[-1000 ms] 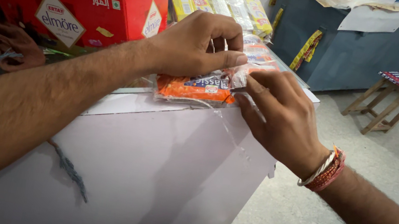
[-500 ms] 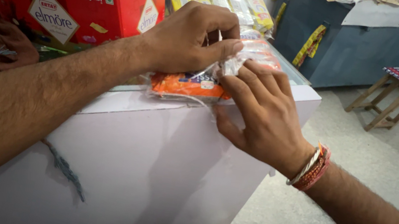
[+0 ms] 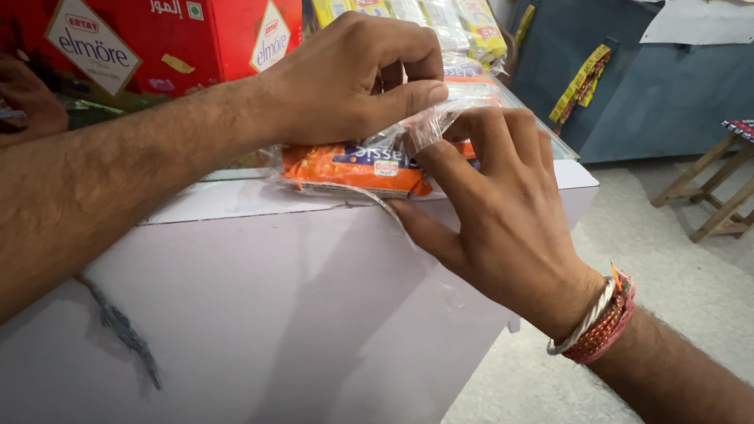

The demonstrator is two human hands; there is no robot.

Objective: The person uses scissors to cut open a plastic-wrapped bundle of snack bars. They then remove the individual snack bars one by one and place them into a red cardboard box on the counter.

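On the white counter (image 3: 278,328), both hands pinch the orange packet's (image 3: 353,170) clear wrap.

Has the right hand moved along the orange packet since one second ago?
Yes. The right hand shifted left along the orange packet, towards the red carton, closing on the left hand.

Hands closing in on the wrapper

I am watching the right hand (image 3: 498,211) sliding up against the left hand (image 3: 358,78), its fingers now curling over the clear wrap of the orange packet (image 3: 354,168), which is bunching between both thumbs.
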